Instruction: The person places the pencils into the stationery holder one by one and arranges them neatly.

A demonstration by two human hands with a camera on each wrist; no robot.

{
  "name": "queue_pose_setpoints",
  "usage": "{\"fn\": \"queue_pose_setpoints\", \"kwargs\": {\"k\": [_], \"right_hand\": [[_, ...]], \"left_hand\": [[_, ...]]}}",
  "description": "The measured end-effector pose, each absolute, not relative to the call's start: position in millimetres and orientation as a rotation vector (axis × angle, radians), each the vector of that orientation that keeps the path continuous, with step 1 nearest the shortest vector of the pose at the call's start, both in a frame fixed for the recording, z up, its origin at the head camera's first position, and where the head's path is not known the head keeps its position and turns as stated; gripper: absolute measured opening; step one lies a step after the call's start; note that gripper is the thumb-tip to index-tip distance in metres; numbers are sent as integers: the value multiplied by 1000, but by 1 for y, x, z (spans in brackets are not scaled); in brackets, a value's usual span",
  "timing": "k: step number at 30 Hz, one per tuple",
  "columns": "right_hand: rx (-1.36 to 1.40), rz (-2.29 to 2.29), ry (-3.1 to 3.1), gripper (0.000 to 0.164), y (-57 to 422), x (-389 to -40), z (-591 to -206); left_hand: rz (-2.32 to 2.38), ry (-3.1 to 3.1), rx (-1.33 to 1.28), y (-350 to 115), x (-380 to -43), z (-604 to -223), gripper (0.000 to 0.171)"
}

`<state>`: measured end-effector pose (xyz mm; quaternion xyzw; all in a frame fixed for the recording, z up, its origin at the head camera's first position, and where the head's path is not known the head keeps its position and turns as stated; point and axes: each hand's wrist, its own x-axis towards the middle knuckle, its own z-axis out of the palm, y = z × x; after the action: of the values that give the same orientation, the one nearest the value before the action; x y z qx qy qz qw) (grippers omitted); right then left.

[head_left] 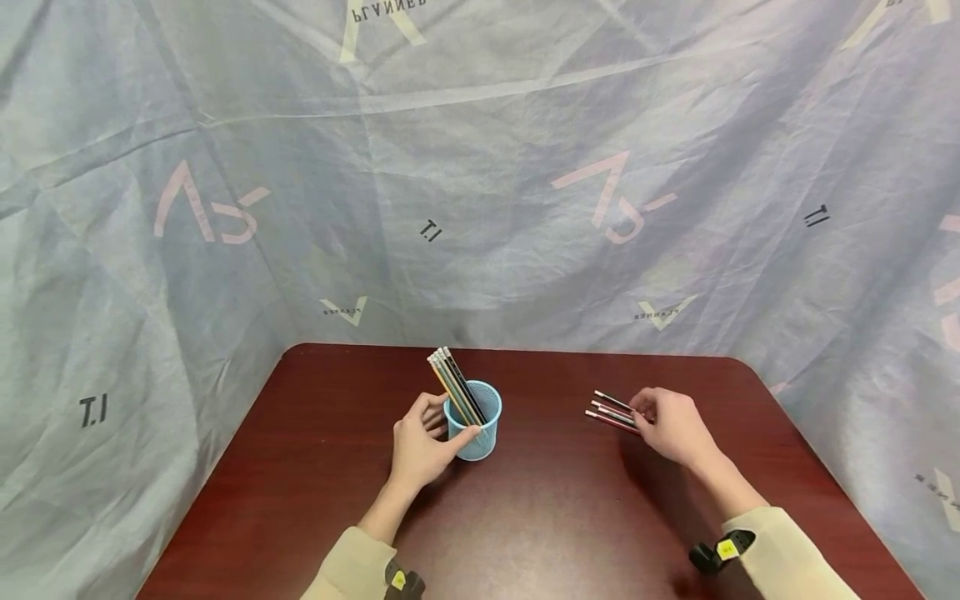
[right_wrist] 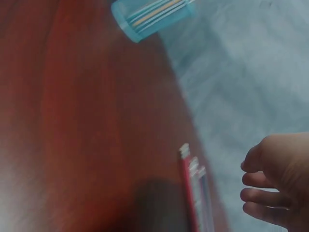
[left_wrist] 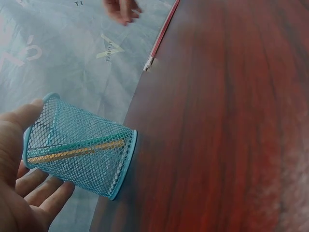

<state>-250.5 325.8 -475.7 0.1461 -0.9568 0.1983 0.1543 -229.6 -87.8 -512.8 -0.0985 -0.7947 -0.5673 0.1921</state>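
A light blue mesh pencil cup (head_left: 476, 446) stands upright on the table. Several pencils (head_left: 459, 387) lean in it, their eraser ends sticking out over the rim. My left hand (head_left: 423, 446) grips the cup from its left side, the thumb at the near rim and the fingers round the far side. In the left wrist view the pencils (left_wrist: 77, 153) show through the mesh. To the right lie several loose pencils (head_left: 611, 417), one of them a red pencil (right_wrist: 187, 183). Just over them is my right hand (head_left: 671, 425), fingers loosely bent with nothing seen between them.
The dark red-brown table (head_left: 540, 508) has rounded far corners. A grey printed cloth (head_left: 480, 208) hangs behind it and along both sides. Each sleeve end carries a small black device (head_left: 723, 550).
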Motion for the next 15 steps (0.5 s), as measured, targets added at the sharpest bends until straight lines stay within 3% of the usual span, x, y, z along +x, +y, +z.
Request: {"fn": "queue_pose_setpoints", "kwargs": {"k": [15], "right_hand": [[391, 434, -2805, 8, 335, -243, -518]], "left_hand": [[-1570, -2235, -194, -82, -228, -510, 63]]}}
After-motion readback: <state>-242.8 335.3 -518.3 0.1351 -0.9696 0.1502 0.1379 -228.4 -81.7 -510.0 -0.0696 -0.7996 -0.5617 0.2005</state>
